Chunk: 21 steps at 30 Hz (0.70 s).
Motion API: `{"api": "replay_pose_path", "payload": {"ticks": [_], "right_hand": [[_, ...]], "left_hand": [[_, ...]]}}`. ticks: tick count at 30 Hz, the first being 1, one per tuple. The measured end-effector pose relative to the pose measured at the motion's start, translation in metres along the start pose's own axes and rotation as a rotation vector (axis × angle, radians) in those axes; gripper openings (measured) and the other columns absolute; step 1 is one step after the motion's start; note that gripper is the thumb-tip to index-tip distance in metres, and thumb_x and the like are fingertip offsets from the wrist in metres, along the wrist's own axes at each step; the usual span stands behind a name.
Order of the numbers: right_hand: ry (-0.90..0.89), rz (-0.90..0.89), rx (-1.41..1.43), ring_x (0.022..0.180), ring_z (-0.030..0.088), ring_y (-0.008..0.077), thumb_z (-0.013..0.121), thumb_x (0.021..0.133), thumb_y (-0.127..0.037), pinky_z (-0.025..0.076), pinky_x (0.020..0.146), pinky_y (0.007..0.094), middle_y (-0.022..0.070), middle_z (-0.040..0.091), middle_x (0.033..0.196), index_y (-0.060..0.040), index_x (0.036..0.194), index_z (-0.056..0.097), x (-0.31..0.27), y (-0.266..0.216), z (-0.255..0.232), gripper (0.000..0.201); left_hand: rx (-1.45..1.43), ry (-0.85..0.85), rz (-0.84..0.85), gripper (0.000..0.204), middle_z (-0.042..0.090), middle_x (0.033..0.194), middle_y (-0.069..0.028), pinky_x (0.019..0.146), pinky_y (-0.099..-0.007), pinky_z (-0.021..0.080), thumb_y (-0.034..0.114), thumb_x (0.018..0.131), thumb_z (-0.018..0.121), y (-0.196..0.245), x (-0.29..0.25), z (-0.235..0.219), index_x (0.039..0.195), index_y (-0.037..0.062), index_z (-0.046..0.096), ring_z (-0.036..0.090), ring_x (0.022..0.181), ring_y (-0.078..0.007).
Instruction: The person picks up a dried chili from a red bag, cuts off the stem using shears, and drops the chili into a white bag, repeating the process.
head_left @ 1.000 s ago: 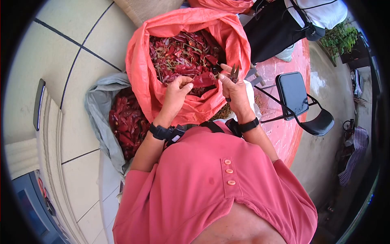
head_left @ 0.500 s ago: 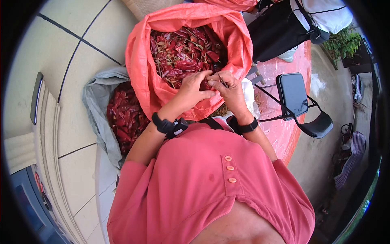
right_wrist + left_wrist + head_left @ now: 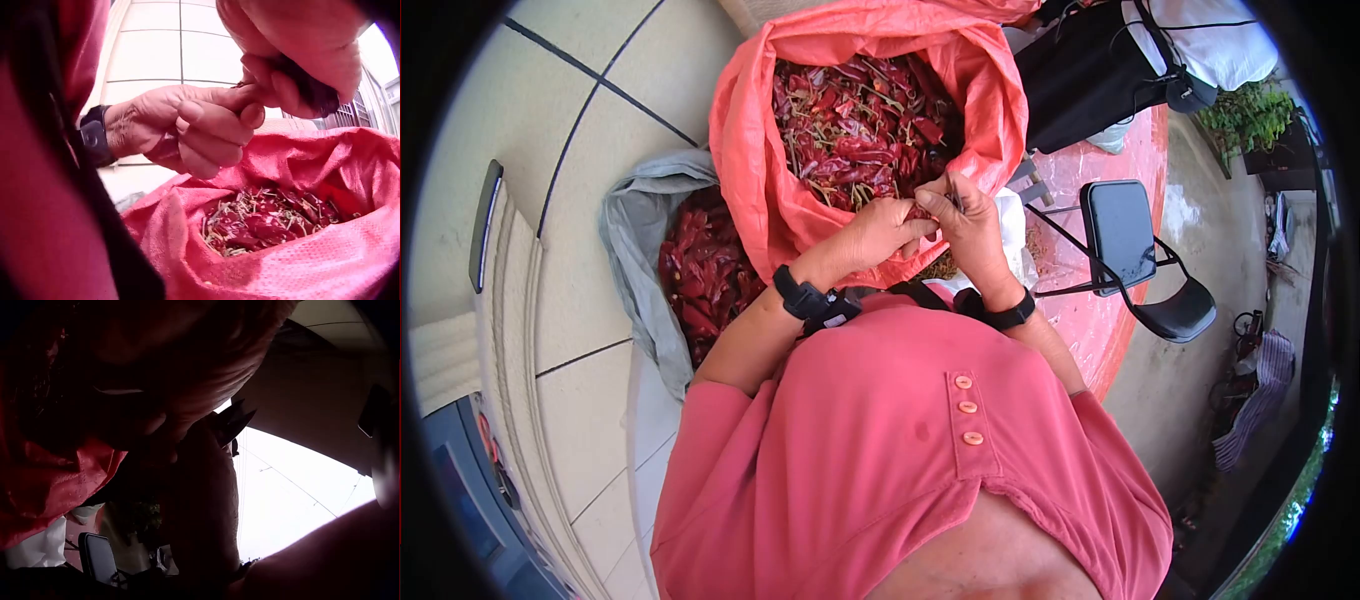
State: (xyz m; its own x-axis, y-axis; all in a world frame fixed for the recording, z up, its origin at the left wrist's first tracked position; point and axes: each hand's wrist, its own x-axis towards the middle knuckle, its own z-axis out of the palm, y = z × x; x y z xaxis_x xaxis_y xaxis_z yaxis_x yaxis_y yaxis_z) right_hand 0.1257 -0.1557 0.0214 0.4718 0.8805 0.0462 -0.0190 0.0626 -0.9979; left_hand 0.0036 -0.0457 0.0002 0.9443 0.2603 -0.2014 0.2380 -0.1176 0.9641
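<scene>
Over the near rim of a large red woven sack (image 3: 745,130), my two hands meet. With curled fingers, my left hand (image 3: 882,230) pinches a dried red chilli (image 3: 917,212), mostly hidden behind the fingers. My right hand (image 3: 972,228) grips a pair of scissors (image 3: 237,425). Their dark pointed blades stick out past the hand in the left wrist view, and a dark handle (image 3: 312,90) lies in the palm in the right wrist view. Thumb and fingertips of both hands come together at the chilli. Dried chillies with stems (image 3: 865,135) fill the sack below.
A grey sack (image 3: 635,220) of red chillies (image 3: 700,275) stands left of the red sack. On the right are a black folding chair (image 3: 1120,235) and a red plastic sheet (image 3: 1090,330). A black cloth (image 3: 1080,75) hangs behind. Pale tiles (image 3: 580,290) cover the floor at left.
One second ago the hands were apart, a whole chilli in the left and the scissor blades in view. The left hand has moved right to the right hand, then both slightly nearer the body.
</scene>
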Motion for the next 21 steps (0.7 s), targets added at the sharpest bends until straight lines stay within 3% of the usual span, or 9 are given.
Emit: {"api": "replay_pose_path", "payload": {"ticks": [1,7,8,10,13,16,17,19,21], "right_hand": [[0.004,0.143,0.214,0.062,0.056,0.0099,0.067,0.089,-0.008,0.043,0.055,0.0221,0.0004,0.059,0.075,-0.0052,0.089,0.064,-0.002,-0.001,0.001,0.004],[-0.040,0.389,0.359,0.047,0.033,0.0047,0.064,0.093,-0.020,0.023,0.045,0.0204,-0.0050,0.048,0.061,-0.0064,0.088,0.063,0.002,0.007,-0.011,0.015],[-0.106,0.494,0.500,0.046,0.030,0.0043,0.062,0.094,-0.020,0.021,0.044,0.0213,-0.0059,0.046,0.059,-0.0065,0.090,0.064,0.008,0.012,-0.019,0.015],[-0.033,0.519,0.482,0.046,0.030,0.0041,0.062,0.094,-0.018,0.021,0.043,0.0214,-0.0053,0.048,0.060,-0.0063,0.092,0.065,0.007,0.008,-0.017,0.012],[0.100,0.427,0.435,0.047,0.033,0.0038,0.064,0.092,-0.019,0.023,0.044,0.0209,-0.0043,0.053,0.063,-0.0046,0.095,0.067,0.006,-0.001,-0.016,0.015],[0.218,0.308,0.081,0.050,0.038,0.0029,0.066,0.091,-0.021,0.027,0.047,0.0202,-0.0050,0.052,0.063,-0.0024,0.094,0.069,-0.004,-0.009,-0.037,0.019],[0.266,0.329,-0.092,0.053,0.037,0.0019,0.066,0.091,-0.019,0.027,0.048,0.0200,-0.0052,0.053,0.065,-0.0029,0.093,0.068,-0.012,-0.015,-0.042,0.016],[0.242,0.305,-0.127,0.058,0.040,0.0021,0.065,0.091,-0.016,0.032,0.052,0.0204,-0.0049,0.055,0.068,-0.0024,0.091,0.068,-0.024,0.019,-0.062,0.014],[0.204,0.341,-0.360,0.065,0.046,0.0032,0.064,0.092,-0.013,0.039,0.058,0.0215,-0.0048,0.057,0.070,-0.0011,0.090,0.067,-0.041,0.048,-0.072,0.013]], "left_hand": [[0.055,-0.014,0.007,0.027,0.056,0.060,-0.0012,0.055,-0.0272,0.044,0.026,0.095,0.058,0.000,-0.002,0.000,0.087,0.0003,0.062,0.054,0.057,-0.0094],[0.273,0.014,0.035,0.028,0.060,0.063,-0.0093,0.058,-0.0325,0.048,0.028,0.092,0.062,0.008,-0.006,0.000,0.089,-0.0001,0.061,0.062,0.060,-0.0200],[0.312,0.068,0.169,0.028,0.061,0.065,-0.0122,0.058,-0.0348,0.048,0.027,0.091,0.063,0.002,-0.003,0.005,0.088,0.0000,0.061,0.063,0.061,-0.0238],[0.388,0.177,0.438,0.027,0.062,0.068,-0.0179,0.059,-0.0394,0.049,0.027,0.090,0.064,-0.007,0.003,0.016,0.088,0.0002,0.061,0.065,0.064,-0.0314],[0.382,0.077,0.203,0.023,0.066,0.078,-0.0132,0.068,-0.0383,0.051,0.022,0.085,0.069,0.004,-0.003,0.012,0.093,0.0016,0.061,0.066,0.075,-0.0299],[0.354,0.122,0.227,0.026,0.066,0.088,-0.0141,0.074,-0.0366,0.051,0.021,0.083,0.070,0.017,-0.030,0.000,0.097,0.0013,0.061,0.066,0.083,-0.0275],[0.370,0.174,0.186,0.026,0.066,0.091,-0.0141,0.076,-0.0358,0.050,0.020,0.083,0.071,0.027,-0.044,-0.010,0.099,0.0011,0.061,0.065,0.086,-0.0267],[0.426,0.341,0.072,0.027,0.065,0.093,-0.0142,0.079,-0.0350,0.050,0.018,0.082,0.071,0.037,-0.075,-0.029,0.100,0.0009,0.061,0.065,0.088,-0.0254],[0.529,0.538,-0.060,0.026,0.065,0.093,-0.0149,0.079,-0.0364,0.049,0.015,0.080,0.072,0.025,-0.104,-0.046,0.100,0.0014,0.061,0.064,0.087,-0.0273]]}}
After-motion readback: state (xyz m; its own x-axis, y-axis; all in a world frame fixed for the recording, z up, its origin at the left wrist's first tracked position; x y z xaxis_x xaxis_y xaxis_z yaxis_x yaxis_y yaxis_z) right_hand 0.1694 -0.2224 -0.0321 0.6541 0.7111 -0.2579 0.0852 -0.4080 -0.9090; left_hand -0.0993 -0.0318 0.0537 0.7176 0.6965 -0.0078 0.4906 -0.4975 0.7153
